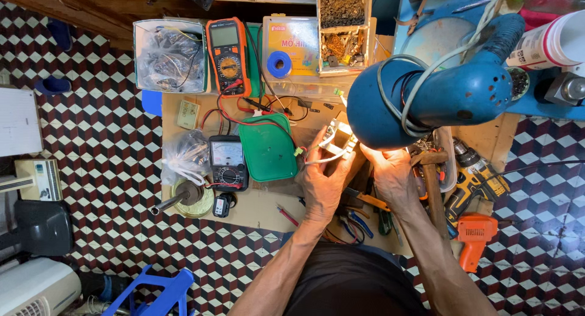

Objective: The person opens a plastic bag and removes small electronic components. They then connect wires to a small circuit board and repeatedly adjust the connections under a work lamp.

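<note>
Low wooden workbench (262,209) over a red, white and black checkered floor (109,139). On the bench: orange multimeter (228,55), black analogue meter (226,162), green plastic lid (267,147), clear bag of white parts (183,154), clear box of wires (170,55), hammer (431,185), yellow drill (472,179), orange tool (474,235), possibly a glue gun, pliers (356,221) near the front edge
</note>
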